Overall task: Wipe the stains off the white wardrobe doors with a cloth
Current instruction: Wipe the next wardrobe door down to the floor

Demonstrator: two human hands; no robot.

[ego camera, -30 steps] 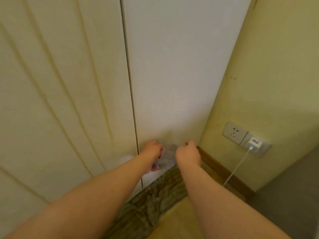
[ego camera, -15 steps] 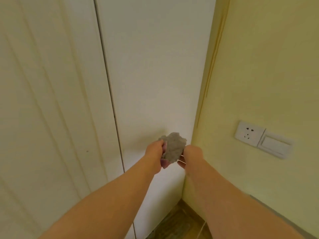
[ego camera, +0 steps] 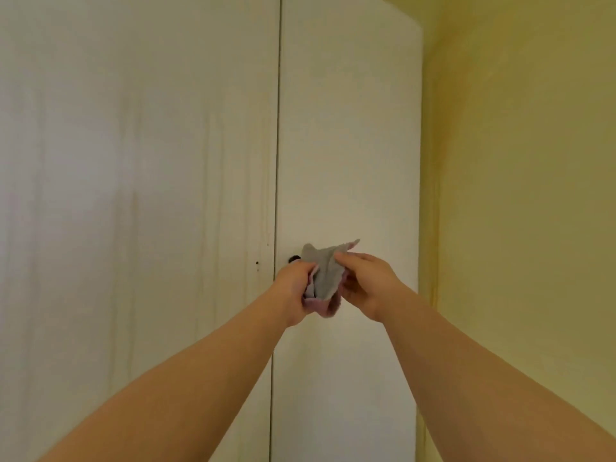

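**Cloth.** Small crumpled grey fabric cloth [ego camera: 325, 275], pink along its lower underside. It is held up between the two hands, in front of the right door and just right of the seam. One pointed corner sticks up and to the right past the fingertips. Whether it touches the door cannot be told.

**Left hand** [ego camera: 295, 288]. Fingers are curled round the lower left part of the cloth, and the back of the hand faces the camera. The bare forearm runs in from the near left.

**Right hand** [ego camera: 366, 285]. Thumb and forefinger pinch the cloth's upper right edge, with the other fingers loosely bent beneath. The bare forearm runs in from the near right.

**Left door.** Tall flat white wardrobe door [ego camera: 133, 195] filling the left half of the view. It carries faint yellowish vertical streaks [ego camera: 263, 178], strongest near the seam, and a few small dark specks [ego camera: 257, 262] just left of the left hand.

**Right door.** Matching white wardrobe door [ego camera: 350, 128], narrower in view and plainer in surface.

**Seam** [ego camera: 277, 145]. Thin dark vertical gap between the two doors.

**Dark round spot** [ego camera: 293, 260]. It sits on the right door at the seam, just above the left hand and partly hidden by it. Knob or mark cannot be told.

**Wall.** Yellow painted wall [ego camera: 516, 195], meeting the right door's far edge.
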